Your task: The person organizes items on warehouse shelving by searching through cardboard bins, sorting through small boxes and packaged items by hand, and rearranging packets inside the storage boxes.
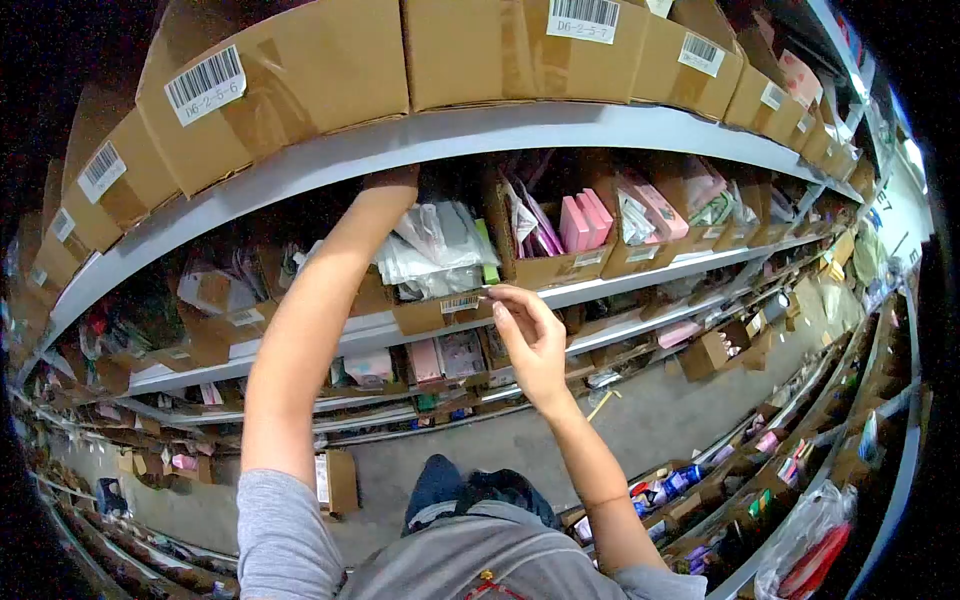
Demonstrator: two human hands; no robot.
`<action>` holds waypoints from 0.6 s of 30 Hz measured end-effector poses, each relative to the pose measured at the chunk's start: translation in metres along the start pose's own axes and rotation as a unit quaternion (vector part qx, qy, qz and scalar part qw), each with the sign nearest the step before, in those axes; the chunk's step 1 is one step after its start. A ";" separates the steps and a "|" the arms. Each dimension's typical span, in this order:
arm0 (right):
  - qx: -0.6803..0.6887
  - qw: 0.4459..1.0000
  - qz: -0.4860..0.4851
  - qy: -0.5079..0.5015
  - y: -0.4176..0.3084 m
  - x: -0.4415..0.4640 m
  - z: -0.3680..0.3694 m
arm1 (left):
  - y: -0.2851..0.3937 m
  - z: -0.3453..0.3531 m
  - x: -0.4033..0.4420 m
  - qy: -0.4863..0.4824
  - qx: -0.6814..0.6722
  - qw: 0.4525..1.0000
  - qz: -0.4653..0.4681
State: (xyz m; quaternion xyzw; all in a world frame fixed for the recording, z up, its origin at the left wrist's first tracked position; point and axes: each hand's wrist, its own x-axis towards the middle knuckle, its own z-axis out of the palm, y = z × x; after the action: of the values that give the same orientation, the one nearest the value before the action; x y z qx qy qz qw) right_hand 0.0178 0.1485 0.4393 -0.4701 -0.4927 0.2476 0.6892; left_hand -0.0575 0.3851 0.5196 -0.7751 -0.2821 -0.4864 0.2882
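Note:
My left forearm (330, 290) reaches up into the middle shelf, above a cardboard bin (425, 318) with a barcode label on its front. The fingers of my left hand are hidden in the dark space under the upper shelf. Inside that bin lie flat items in clear and whitish plastic bags (432, 250), with a green strip (487, 255) at their right side. My right hand (533, 345) is at the bin's front right corner, fingers curved and the thumb a little apart from them. No item shows in it; whether the fingertips touch the cardboard I cannot tell.
Large labelled cardboard boxes (280, 80) line the upper shelf, above a grey metal shelf edge (520, 130). Right of my hands, a bin holds pink boxes (586, 220). An open carton (715, 350) and a small box (337, 482) stand on the floor. Another rack runs along the right.

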 end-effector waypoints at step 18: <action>-0.303 0.927 -0.219 0.011 0.005 0.028 -0.019 | 0.054 -0.046 -0.035 -0.715 -0.006 0.651 0.256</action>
State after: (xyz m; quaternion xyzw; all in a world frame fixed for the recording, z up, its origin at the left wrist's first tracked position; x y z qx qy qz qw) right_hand 0.0468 0.1660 0.4459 -0.5395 -0.6273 -0.0759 0.5565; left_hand -0.0586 0.3096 0.4949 -0.9261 -0.1882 0.3095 0.1058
